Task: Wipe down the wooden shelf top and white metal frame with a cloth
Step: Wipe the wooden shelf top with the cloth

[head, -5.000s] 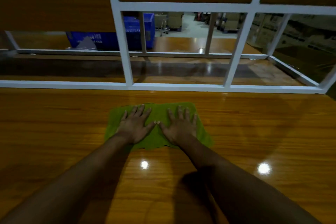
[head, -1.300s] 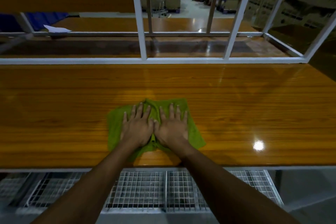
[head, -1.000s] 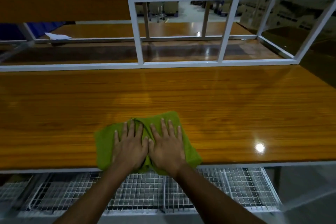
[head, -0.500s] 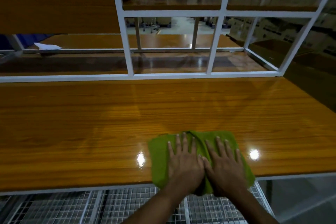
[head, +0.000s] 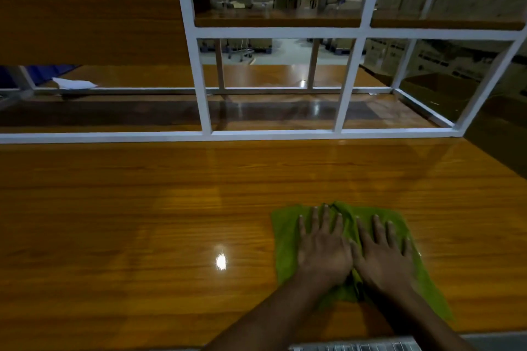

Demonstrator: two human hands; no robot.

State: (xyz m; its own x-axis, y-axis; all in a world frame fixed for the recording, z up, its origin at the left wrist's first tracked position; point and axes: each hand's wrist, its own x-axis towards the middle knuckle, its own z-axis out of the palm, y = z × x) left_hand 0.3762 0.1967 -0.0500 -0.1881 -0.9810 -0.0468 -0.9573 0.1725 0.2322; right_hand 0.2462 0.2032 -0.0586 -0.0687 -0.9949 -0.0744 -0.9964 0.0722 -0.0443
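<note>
A green cloth (head: 285, 239) lies flat on the glossy wooden shelf top (head: 142, 208), toward its right front. My left hand (head: 323, 251) and my right hand (head: 383, 253) press down on the cloth side by side, palms flat and fingers straight, thumbs almost touching. A small fold of cloth bunches up between the two hands. The white metal frame (head: 199, 85) rises along the far edge of the wooden top, well beyond the hands.
A white folded item (head: 75, 83) lies on the rear shelf at the far left. The wooden top's right edge (head: 496, 168) drops off beside dark space. A wire grid (head: 353, 347) shows below the front edge. Cardboard boxes stand behind the frame.
Both hands slid the cloth to the right along the front of the wooden top, then a little away from the front edge. They stay flat on it throughout.
</note>
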